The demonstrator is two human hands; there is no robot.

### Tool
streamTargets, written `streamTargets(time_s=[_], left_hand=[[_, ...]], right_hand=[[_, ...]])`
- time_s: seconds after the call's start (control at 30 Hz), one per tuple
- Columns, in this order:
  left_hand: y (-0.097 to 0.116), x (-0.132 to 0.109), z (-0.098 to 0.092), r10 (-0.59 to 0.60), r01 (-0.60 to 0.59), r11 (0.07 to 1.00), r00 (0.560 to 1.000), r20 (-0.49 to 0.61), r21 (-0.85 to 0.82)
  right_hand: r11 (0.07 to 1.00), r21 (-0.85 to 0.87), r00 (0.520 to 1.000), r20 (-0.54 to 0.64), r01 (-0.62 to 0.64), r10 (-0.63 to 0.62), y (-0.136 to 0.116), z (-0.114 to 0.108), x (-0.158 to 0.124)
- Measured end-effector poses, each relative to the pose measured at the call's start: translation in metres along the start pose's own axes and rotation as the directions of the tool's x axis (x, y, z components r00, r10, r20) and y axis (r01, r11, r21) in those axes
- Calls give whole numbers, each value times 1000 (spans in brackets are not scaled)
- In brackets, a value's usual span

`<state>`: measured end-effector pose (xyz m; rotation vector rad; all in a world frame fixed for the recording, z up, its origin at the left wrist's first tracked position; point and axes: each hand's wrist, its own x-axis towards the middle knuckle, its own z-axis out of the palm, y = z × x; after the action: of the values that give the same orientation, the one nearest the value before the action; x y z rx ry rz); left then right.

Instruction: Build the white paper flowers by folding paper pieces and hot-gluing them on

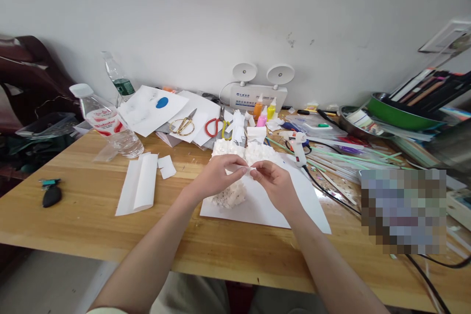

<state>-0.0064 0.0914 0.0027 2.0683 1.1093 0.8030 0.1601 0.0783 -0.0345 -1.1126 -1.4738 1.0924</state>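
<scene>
My left hand (222, 172) and my right hand (270, 176) meet over the middle of the table, fingertips pinched together. Between them is a small white piece of paper (248, 170), mostly covered by the fingers. Just behind and below the hands are clumps of crumpled white paper bits (228, 197), partly hidden by my left hand. These rest on a large white sheet (294, 206). A hot glue gun (296, 148) stands on the table to the right of my right hand, its black cord trailing off right.
Left lie a folded white paper (138, 184), small paper squares (167, 167), a water bottle (114, 127) and a key fob (52, 196). Behind are gold scissors (183, 126), red-handled pliers (212, 126) and paint bottles (262, 117). Strips, a green bowl (401, 112) and a blurred-out patch (403, 211) fill the right.
</scene>
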Motion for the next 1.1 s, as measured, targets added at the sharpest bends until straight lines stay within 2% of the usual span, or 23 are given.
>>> streamTargets(time_s=[0.13,0.37,0.6,0.9,1.1], left_hand=[[1,0,0,7,-7,1000,1000,4,-16],[2,-1,-2,-16,16,1000,1000,-8,-17],[2,0,-4,-31,29,999,999,-44,-45],[1,0,2,9,-11,998,999,-43,-58],[0,0,5,6,-10,997,999,-44,-81]], right_hand=[[999,-19,999,-15,-34,33,0,-1,1],[998,41,999,35,-39,38,2,-1,0],[996,72,999,-5,-46,46,3,-1,1],[996,92,996,88,-5,-3,2,1,-2],[996,86,1000,21,-16,14,2,3,-3]])
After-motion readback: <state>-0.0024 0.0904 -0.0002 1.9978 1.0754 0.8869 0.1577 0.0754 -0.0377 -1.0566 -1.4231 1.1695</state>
